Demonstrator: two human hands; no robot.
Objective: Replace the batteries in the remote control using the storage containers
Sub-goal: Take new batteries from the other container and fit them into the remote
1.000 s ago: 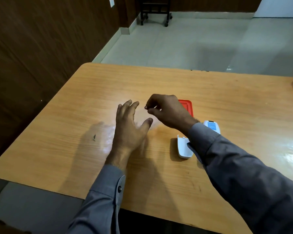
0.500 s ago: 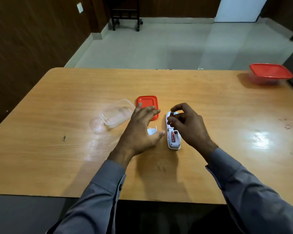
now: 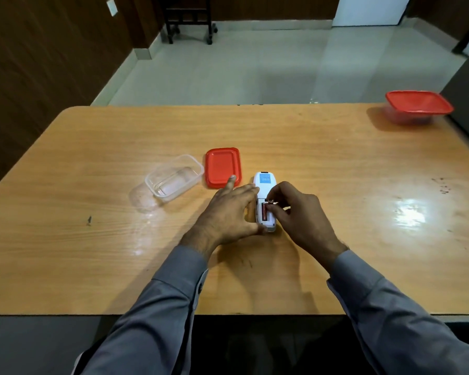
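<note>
- Left hand (image 3: pixel 229 209) clamps the remote (image 3: pixel 265 185) mid-desk (image 3: pixel 336 163); right hand (image 3: pixel 295 209) pinches a battery (image 3: pixel 270 201) over it.
- Open container (image 3: pixel 173 175) and red lid (image 3: pixel 222 166) sit just far-left.
- Lidded container (image 3: pixel 418 105) hugs the far-right edge.

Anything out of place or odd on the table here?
Nothing stands out. The open container and its red lid lie apart beside the remote, as the task expects. A few dark specks mark the table at right.
</note>
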